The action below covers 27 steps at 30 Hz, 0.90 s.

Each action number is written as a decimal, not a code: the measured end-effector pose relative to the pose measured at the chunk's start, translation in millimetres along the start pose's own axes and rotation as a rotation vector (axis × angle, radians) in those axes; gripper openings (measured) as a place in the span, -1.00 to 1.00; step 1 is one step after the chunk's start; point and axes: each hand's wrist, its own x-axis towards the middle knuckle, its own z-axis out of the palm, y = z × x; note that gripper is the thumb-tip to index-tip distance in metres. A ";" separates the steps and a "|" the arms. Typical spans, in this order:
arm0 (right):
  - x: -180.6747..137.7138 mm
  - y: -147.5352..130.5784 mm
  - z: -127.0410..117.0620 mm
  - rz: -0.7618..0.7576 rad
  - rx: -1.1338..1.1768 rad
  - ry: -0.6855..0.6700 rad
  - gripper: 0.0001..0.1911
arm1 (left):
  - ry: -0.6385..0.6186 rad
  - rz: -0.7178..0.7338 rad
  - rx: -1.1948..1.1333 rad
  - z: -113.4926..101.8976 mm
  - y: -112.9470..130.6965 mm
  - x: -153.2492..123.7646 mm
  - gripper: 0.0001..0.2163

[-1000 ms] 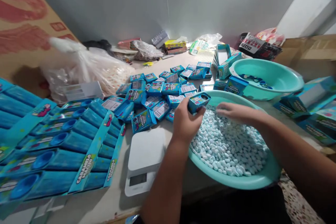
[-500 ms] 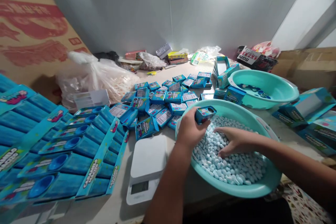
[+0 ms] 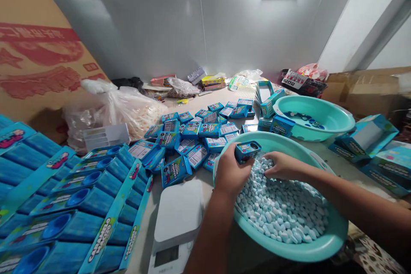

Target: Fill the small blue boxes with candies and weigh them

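Observation:
My left hand (image 3: 231, 171) is closed around a small blue candy tin (image 3: 248, 150), held over the near-left rim of a turquoise basin (image 3: 324, 252). The tin's top faces up and shows a dark round opening. Pale blue candies (image 3: 285, 209) fill much of the basin. Beside the tin, my right hand (image 3: 281, 166) is curled at the candies' surface with several of them gathered in its fingers. Left of the basin lies a white digital scale (image 3: 178, 209). Behind it, many blue printed tins (image 3: 175, 171) lie heaped on the table.
On the left stand blue display boxes (image 3: 105, 218) packed with tins. A second turquoise basin (image 3: 340, 115) at the back right holds small dark blue pieces. There are tied plastic bags (image 3: 115, 107), a large carton (image 3: 38, 64) and open blue boxes (image 3: 369, 137) around the table.
My right hand has lifted from among the candies and moved towards the tin, its fingers now closed round some. My left hand still holds the tin. The camera view has tilted up slightly.

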 end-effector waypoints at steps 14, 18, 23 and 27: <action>25.4 -68.6 -26.0 -0.196 1.007 0.484 -0.65 | -0.055 0.037 0.154 -0.2 4.2 -0.2 -0.63; 33.1 -78.6 -14.9 -0.242 1.069 0.510 -0.64 | -0.075 0.085 0.170 1.2 5.5 -2.0 -0.67; 34.5 -74.0 -1.7 -0.212 1.048 0.518 -0.63 | -0.106 0.145 0.174 1.0 9.2 -2.1 -0.69; 30.7 -71.8 3.8 -0.244 1.049 0.502 -0.64 | -0.111 0.159 0.155 0.4 9.3 -1.0 -0.68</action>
